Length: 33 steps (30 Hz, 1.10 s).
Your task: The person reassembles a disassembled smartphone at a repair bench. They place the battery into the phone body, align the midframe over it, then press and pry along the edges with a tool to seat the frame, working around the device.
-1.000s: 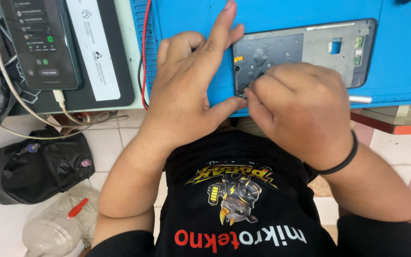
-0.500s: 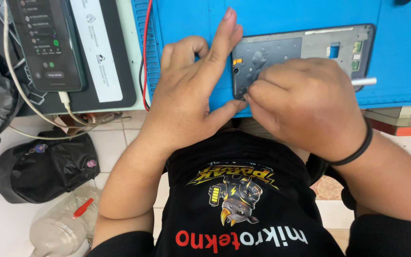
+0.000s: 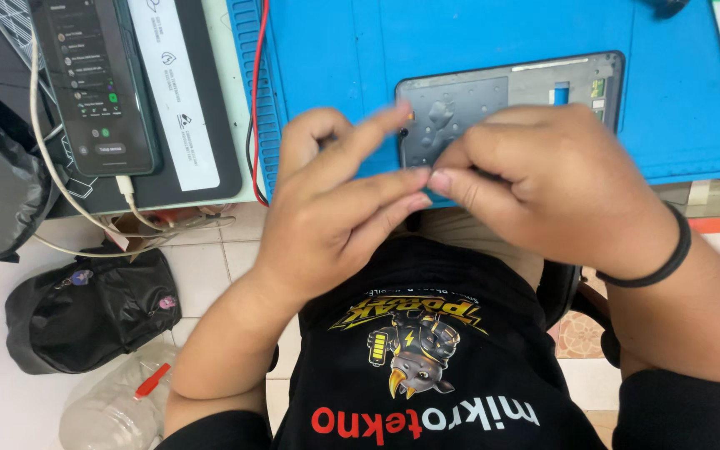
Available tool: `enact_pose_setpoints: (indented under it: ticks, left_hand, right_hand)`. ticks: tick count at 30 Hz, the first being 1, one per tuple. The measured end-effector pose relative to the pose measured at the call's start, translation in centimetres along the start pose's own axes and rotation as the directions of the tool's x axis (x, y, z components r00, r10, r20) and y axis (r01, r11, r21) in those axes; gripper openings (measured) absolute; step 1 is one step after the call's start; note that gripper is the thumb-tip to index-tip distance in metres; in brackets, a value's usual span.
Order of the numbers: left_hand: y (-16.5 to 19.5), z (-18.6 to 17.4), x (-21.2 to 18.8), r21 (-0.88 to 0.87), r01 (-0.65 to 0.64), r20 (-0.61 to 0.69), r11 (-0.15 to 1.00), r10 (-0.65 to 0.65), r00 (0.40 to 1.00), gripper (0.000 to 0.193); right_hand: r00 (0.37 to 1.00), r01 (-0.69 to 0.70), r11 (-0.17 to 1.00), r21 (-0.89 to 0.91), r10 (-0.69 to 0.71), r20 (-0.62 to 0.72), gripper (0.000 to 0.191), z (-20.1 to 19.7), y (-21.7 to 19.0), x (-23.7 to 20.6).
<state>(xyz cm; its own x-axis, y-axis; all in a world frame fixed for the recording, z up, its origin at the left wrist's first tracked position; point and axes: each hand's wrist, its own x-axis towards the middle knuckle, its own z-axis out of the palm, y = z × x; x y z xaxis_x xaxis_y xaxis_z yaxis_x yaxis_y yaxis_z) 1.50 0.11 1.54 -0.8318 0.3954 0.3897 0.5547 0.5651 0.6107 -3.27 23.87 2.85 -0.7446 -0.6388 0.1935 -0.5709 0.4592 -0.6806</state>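
Underneath, blue mat (image 3: 477, 42), white tiled floor (image 3: 210, 267).

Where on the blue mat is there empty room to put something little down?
The blue mat is bare in its far middle, between the red wire and the grey phone frame, and again right of that frame. It is crowded at the near edge, where the left hand and right hand meet over the frame.

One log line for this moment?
left hand: fingertips meet right's | right hand: over grey phone frame | blue mat
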Motion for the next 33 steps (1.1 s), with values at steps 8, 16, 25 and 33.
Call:
enact_pose_setpoints:
  ticks: [8,16,25,33]
  left_hand:
    - [-1.1,-2.6,-1.0,0.140,0.071,-0.132,0.988,-0.052,0.990,0.018]
    - [-3.3,-4.1,2.4,0.250,-0.032,-0.045,0.968,0.044,0.998,0.017]
    - [-3.4,-2.6,5.0,0.299,-0.196,0.057,0.934,0.188,0.981,0.027]
    - [0.8,-4.9,-4.7,-0.320,0.329,0.304,0.888,-0.232,0.924,0.020]
  right_hand:
    - [0.970,-0.158,0.974,-0.161,0.123,-0.212,0.012,-1.7,1.0,-3.0]
    - [0.891,-0.179,0.946,-0.270,0.040,-0.451,0.005,-0.2,6.1,-6.2]
    - [0.864,-0.166,0.931,-0.326,-0.023,-0.503,0.005,0.0,7.3,-7.0]
    - [0.855,-0.382,0.879,-0.285,0.219,-0.470,0.021,0.0,12.0,-13.3]
